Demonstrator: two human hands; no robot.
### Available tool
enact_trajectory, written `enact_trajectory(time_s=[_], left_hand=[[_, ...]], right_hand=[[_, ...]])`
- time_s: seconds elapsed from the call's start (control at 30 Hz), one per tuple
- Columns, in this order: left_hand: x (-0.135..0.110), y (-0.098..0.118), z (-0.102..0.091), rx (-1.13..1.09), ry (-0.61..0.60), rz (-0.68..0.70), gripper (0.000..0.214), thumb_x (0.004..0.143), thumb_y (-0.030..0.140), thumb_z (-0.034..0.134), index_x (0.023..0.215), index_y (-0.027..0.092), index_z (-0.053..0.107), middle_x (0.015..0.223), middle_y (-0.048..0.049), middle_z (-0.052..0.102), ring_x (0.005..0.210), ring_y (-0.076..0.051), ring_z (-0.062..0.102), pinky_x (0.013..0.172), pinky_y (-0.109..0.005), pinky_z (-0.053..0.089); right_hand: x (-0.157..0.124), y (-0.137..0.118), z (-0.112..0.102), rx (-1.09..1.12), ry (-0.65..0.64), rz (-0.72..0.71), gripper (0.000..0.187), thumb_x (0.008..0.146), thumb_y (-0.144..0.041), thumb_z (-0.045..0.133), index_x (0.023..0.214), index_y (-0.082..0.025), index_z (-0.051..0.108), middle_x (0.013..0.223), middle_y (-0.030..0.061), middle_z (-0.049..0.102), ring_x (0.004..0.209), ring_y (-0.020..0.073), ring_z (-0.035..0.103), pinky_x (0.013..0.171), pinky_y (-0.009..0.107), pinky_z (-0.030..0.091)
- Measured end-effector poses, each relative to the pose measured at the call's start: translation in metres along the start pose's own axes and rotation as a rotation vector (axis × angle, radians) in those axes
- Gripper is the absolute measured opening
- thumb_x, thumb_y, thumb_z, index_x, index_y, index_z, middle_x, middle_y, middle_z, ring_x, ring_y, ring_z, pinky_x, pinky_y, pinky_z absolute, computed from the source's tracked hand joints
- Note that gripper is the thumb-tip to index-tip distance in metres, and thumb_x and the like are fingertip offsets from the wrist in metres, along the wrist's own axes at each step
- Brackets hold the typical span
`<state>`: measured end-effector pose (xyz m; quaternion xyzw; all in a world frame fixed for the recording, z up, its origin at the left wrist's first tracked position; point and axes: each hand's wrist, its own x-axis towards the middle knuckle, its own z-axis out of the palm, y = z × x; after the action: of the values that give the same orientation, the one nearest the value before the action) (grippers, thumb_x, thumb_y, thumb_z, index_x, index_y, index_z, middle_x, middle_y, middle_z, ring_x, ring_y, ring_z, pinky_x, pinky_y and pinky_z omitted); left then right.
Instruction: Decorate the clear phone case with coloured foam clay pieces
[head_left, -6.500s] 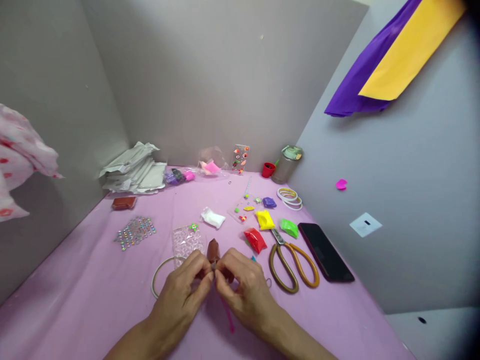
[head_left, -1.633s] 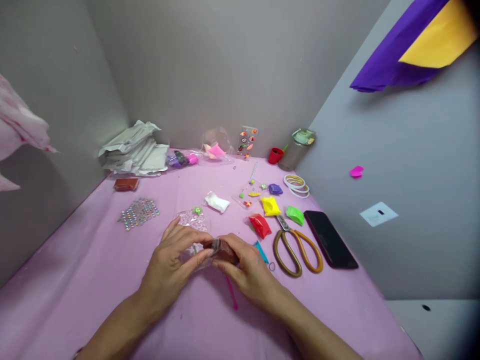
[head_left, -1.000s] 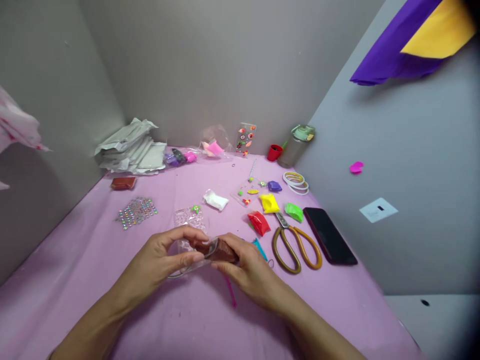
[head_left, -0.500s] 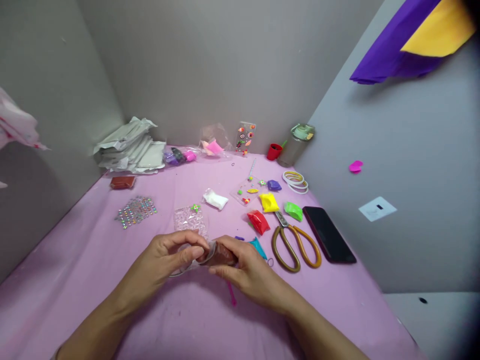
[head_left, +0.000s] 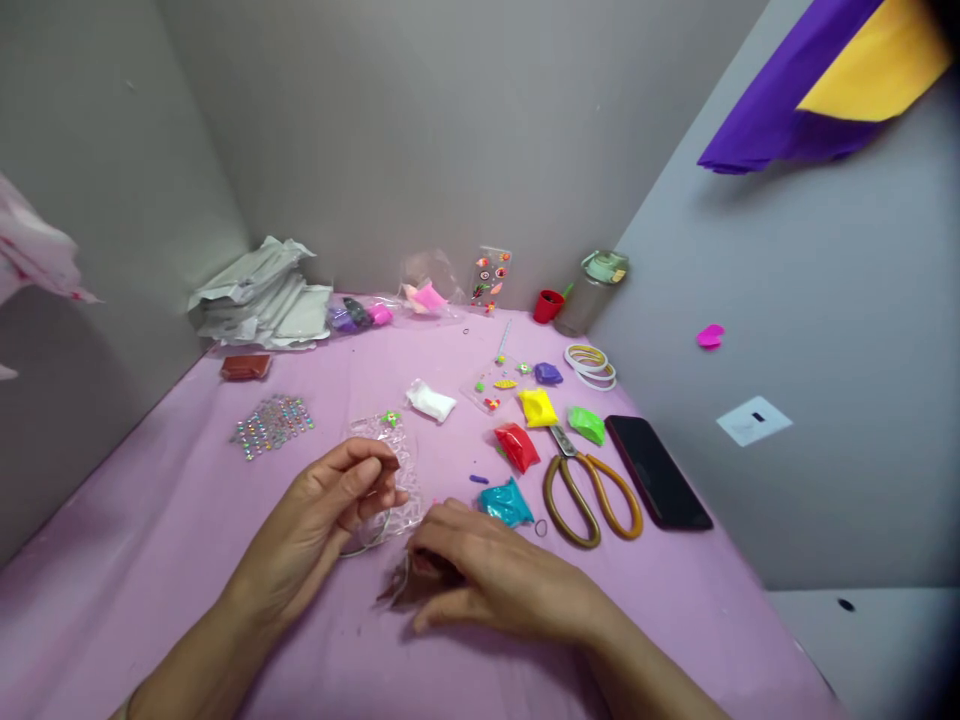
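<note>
My right hand (head_left: 480, 570) lies low on the pink table (head_left: 225, 560), fingers curled around a brown clay packet (head_left: 411, 582) in clear plastic, which is blurred. My left hand (head_left: 330, 510) hovers just left of it, fingers pinched together; whether a small piece sits between them is unclear. Between the two hands lies a clear bumpy sheet (head_left: 394, 470) over a thin ring (head_left: 367, 540). A teal clay packet (head_left: 506, 502) rests just beyond my right hand.
Red (head_left: 517, 447), yellow (head_left: 537, 407), green (head_left: 587, 424), purple (head_left: 548, 373) and white (head_left: 431, 401) clay packets lie mid-table. Scissors (head_left: 589, 490) and a black phone (head_left: 656, 470) sit right. A rhinestone sheet (head_left: 274, 424), another brown packet (head_left: 245, 367) and stacked bags (head_left: 259, 305) are left; a bottle (head_left: 592, 290) stands at the back.
My right hand has pulled the brown packet down toward me and away from my left hand, which stays raised with pinched fingers. The teal packet is now uncovered.
</note>
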<state>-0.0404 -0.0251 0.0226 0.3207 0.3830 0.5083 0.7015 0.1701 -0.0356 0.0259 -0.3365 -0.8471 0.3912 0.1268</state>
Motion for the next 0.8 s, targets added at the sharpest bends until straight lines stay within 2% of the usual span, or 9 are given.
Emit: enact_trajectory(time_s=[0.07, 0.13, 0.23, 0.33, 0.47, 0.57, 0.67, 0.73, 0.8], left_hand=[[-0.001, -0.004, 0.009, -0.002, 0.031, 0.015, 0.015, 0.078, 0.032, 0.084, 0.084, 0.021, 0.077, 0.081, 0.0012, 0.071, 0.077, -0.012, 0.068, 0.075, -0.016, 0.057], [-0.001, -0.008, 0.02, -0.012, 0.049, 0.029, 0.015, 0.078, 0.032, 0.084, 0.084, 0.02, 0.078, 0.09, -0.0004, 0.073, 0.085, -0.014, 0.07, 0.081, -0.018, 0.057], [0.002, -0.013, 0.038, -0.035, 0.081, 0.063, 0.015, 0.078, 0.032, 0.084, 0.084, 0.02, 0.08, 0.092, -0.0011, 0.074, 0.088, -0.014, 0.068, 0.082, -0.018, 0.055], [0.007, -0.014, 0.054, -0.084, 0.078, 0.094, 0.015, 0.08, 0.03, 0.082, 0.092, 0.022, 0.078, 0.094, -0.0001, 0.073, 0.088, -0.013, 0.067, 0.078, -0.018, 0.054], [0.014, -0.017, 0.067, -0.136, 0.063, 0.18, 0.009, 0.082, 0.026, 0.08, 0.089, 0.021, 0.075, 0.089, 0.0016, 0.072, 0.083, -0.011, 0.066, 0.078, -0.019, 0.054], [0.016, -0.021, 0.071, -0.19, 0.03, 0.18, 0.007, 0.085, 0.025, 0.077, 0.09, 0.02, 0.077, 0.093, -0.0005, 0.075, 0.095, -0.015, 0.069, 0.089, -0.024, 0.055], [0.018, -0.024, 0.068, -0.337, 0.029, 0.091, 0.015, 0.092, 0.031, 0.068, 0.096, 0.019, 0.077, 0.107, -0.0042, 0.077, 0.112, -0.02, 0.068, 0.104, -0.031, 0.051], [0.021, -0.024, 0.064, -0.431, 0.043, -0.004, 0.029, 0.098, 0.041, 0.058, 0.101, 0.018, 0.076, 0.116, -0.008, 0.076, 0.122, -0.023, 0.064, 0.11, -0.036, 0.047], [0.025, -0.023, 0.059, -0.456, 0.023, -0.059, 0.047, 0.098, 0.054, 0.048, 0.111, 0.016, 0.073, 0.125, -0.0118, 0.072, 0.13, -0.026, 0.059, 0.114, -0.041, 0.044]], right_hand=[[0.001, -0.001, -0.003, 0.089, 0.179, 0.019, 0.031, 0.093, -0.045, 0.067, 0.113, -0.023, 0.065, 0.109, 0.005, 0.067, 0.102, 0.0198, 0.062, 0.089, 0.031, 0.05], [0.004, -0.003, -0.006, 0.175, 0.454, 0.031, 0.034, 0.102, -0.043, 0.051, 0.13, -0.025, 0.058, 0.126, 0.0076, 0.064, 0.114, 0.0199, 0.061, 0.098, 0.035, 0.05], [0.014, -0.008, -0.009, 0.121, 0.718, 0.012, 0.045, 0.105, -0.043, 0.043, 0.147, -0.025, 0.043, 0.149, 0.0107, 0.051, 0.135, 0.0231, 0.049, 0.112, 0.044, 0.042], [0.027, -0.015, -0.009, 0.041, 0.744, -0.042, 0.054, 0.102, -0.043, 0.049, 0.15, -0.021, 0.039, 0.153, 0.0123, 0.047, 0.142, 0.0238, 0.042, 0.117, 0.045, 0.038], [0.039, -0.017, -0.009, 0.134, 0.83, -0.071, 0.035, 0.105, -0.034, 0.044, 0.135, -0.022, 0.057, 0.133, 0.0093, 0.065, 0.125, 0.0198, 0.06, 0.107, 0.037, 0.049], [0.041, -0.012, -0.009, 0.155, 0.923, -0.096, 0.031, 0.106, -0.028, 0.04, 0.122, -0.021, 0.066, 0.121, 0.0079, 0.072, 0.114, 0.0177, 0.066, 0.1, 0.034, 0.054], [0.039, -0.007, -0.004, 0.013, 1.014, -0.146, 0.032, 0.105, -0.022, 0.04, 0.125, -0.019, 0.064, 0.123, 0.0101, 0.071, 0.118, 0.0186, 0.065, 0.104, 0.036, 0.052], [0.04, -0.006, 0.006, -0.145, 0.97, -0.235, 0.035, 0.104, -0.017, 0.039, 0.13, -0.014, 0.062, 0.128, 0.0135, 0.069, 0.127, 0.02, 0.06, 0.112, 0.04, 0.046], [0.042, -0.01, 0.021, -0.262, 0.813, -0.284, 0.039, 0.103, -0.016, 0.036, 0.135, -0.006, 0.058, 0.134, 0.0182, 0.065, 0.136, 0.0223, 0.052, 0.119, 0.043, 0.039]])
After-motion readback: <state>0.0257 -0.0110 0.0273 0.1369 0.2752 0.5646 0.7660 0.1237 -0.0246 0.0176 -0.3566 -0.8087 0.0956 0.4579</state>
